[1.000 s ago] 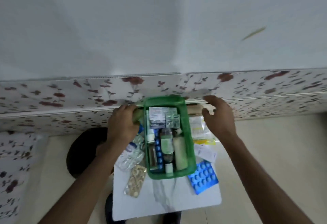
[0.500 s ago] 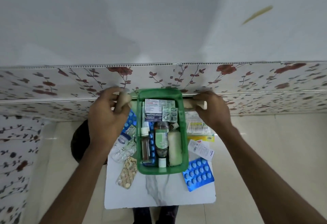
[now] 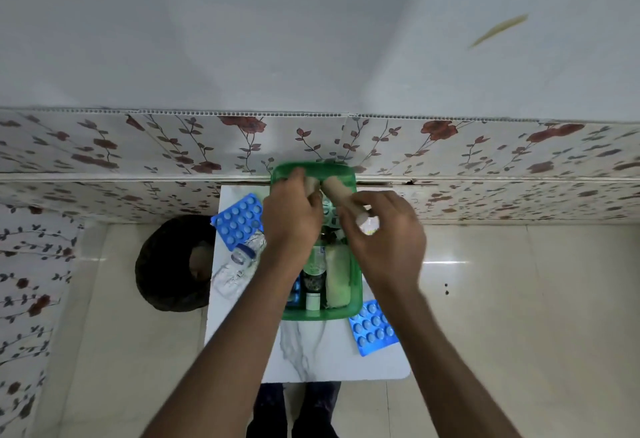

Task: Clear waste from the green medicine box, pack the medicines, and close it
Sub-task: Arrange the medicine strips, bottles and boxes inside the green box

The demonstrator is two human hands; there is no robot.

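An open green box (image 3: 320,313), packed with upright medicine bottles (image 3: 314,285), sits on a small white table (image 3: 311,354), blue pill strips (image 3: 372,328) lying beside it.

We see both forearms cut off by the bottom edge, and the left hand (image 3: 292,216) and right hand (image 3: 384,240) cover the far half of the green medicine box (image 3: 355,302), so we cannot read what lies beneath them. Each hand pinches a beige roll (image 3: 341,191), blurred by motion, and we cannot tell what it is. The dark round bin (image 3: 166,264) is partly hidden behind the white table (image 3: 311,358), and bottle labels in the box are too small to read.
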